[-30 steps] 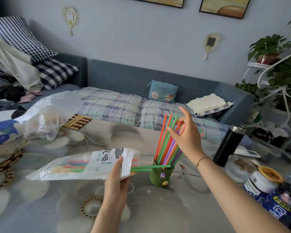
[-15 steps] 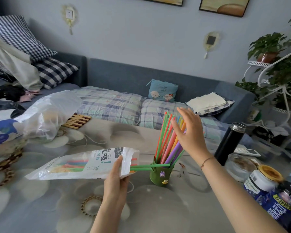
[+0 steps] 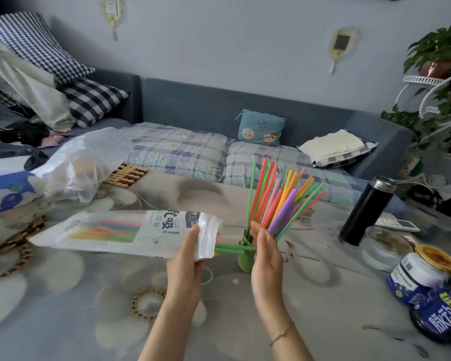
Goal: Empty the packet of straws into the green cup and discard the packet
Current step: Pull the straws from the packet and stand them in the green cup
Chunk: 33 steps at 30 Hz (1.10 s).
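Two green straws (image 3: 231,247) are poking out of the packet (image 3: 120,234), which the left hand (image 3: 185,259) is gripping near its open end above the worktop (image 3: 89,308); the right hand (image 3: 266,254) is hovering open, fingers straight, just before the green cup (image 3: 245,261) of upright straws (image 3: 271,199).

Left hand (image 3: 185,259) grips packet (image 3: 115,233), right hand (image 3: 267,254) beside straws (image 3: 276,199) in green cup (image 3: 245,261)

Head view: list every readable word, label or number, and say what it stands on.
"Drink": on the packet.
"吸!": large print on the packet.
"脉动": on the blue bottle.
The packet's small print and the jar label: too blurred to read.
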Tool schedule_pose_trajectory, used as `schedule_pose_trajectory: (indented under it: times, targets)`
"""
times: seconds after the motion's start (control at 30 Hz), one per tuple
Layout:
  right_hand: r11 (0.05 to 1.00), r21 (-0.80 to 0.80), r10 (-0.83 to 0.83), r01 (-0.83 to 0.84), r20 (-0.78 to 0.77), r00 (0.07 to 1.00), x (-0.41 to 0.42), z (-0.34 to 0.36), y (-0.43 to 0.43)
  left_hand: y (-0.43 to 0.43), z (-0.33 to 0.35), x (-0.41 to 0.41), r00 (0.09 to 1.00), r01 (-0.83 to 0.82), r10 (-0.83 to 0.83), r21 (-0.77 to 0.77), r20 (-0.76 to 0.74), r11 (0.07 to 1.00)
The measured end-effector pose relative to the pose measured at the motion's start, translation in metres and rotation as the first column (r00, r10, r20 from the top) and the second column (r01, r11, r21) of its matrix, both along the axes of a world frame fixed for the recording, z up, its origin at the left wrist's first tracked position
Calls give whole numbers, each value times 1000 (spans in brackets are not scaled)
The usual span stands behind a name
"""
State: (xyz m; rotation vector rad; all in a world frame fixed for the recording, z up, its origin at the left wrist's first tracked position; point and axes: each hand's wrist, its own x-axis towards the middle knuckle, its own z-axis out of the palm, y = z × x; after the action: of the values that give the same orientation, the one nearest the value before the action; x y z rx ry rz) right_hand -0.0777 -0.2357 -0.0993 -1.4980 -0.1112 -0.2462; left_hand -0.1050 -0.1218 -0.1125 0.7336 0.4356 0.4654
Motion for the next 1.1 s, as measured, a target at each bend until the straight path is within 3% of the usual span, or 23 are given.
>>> schedule_pose_trajectory:
  times: [0.1,0.2,0.3,0.5,0.57,0.6,0.67,0.7,0.77,0.83,1.1]
  targets:
    - [910,409,210,-74,-297,932,0,-5,12,-5,2,-1,996,-84,87,216,-3,973]
    - [717,694,444,-64,-383,810,-2,-14,11,-11,2,1,997,-72,62,404,37,912]
    - [593,804,553,-44,-367,748,-5,-22,6,-18,3,0,999,-38,15,515,50,856]
    - [548,836,526,-5,-339,780,-5,-22,2,-21,3,-2,999,-24,-4,543,50,839]
    - [614,789,456,-13,-341,822,-2,-22,1,-20,4,-3,999,-34,12,510,46,860]
    - [693,720,401,-29,-352,845,-1,-23,0,-19,4,-3,999,-37,19,482,44,875]
    - [901,421,262,-103,-338,904,0,-24,-1,-16,4,-3,999,-38,27,423,33,905]
    - [961,240,206,-138,-288,935,-1,-25,-2,-15,4,-4,999,-36,31,395,19,918]
    - [982,21,190,-189,-154,970,-3,-26,-3,-11,3,-5,999,-29,34,335,-8,942]
    - [974,-86,201,-208,-81,976,-2,-24,-8,-10,4,-6,1000,-11,14,270,-8,963]
    - [955,-176,250,-237,58,966,8,2,-39,3,2,-5,988,153,-153,-2,-32,988]
